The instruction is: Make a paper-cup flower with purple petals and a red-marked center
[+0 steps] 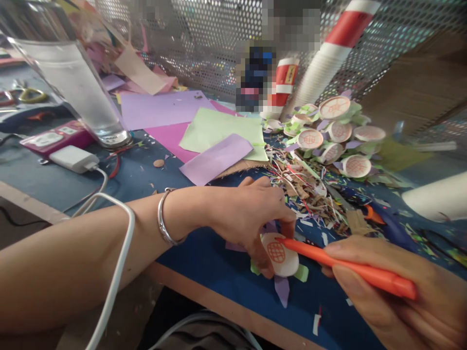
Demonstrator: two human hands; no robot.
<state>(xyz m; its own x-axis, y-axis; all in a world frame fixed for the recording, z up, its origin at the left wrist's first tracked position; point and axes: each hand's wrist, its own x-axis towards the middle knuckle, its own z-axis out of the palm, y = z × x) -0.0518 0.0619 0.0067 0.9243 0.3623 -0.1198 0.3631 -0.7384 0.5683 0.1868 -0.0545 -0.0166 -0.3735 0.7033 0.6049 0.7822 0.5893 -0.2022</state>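
Observation:
My left hand (259,214) grips a small white paper cup (288,265) from its far side, thumb on the near left and fingers on the right. Purple and green paper tabs stick out around the cup, and an orange grid circle is drawn on its face. Between the fingers and thumb of my right hand (394,277) is an orange marker (350,270). Its tip meets the cup face, or hovers just over it, at the upper edge of the drawn circle. Part of the cup is hidden behind my left hand.
Several decorated cups (357,166) are piled at the back right, beside tall cup stacks (321,63). Paper scraps (302,189) lie in front of them. Coloured sheets (226,133) spread behind my left hand. At left stand a glass of water (80,92) and a white charger (75,159); its cable crosses my forearm.

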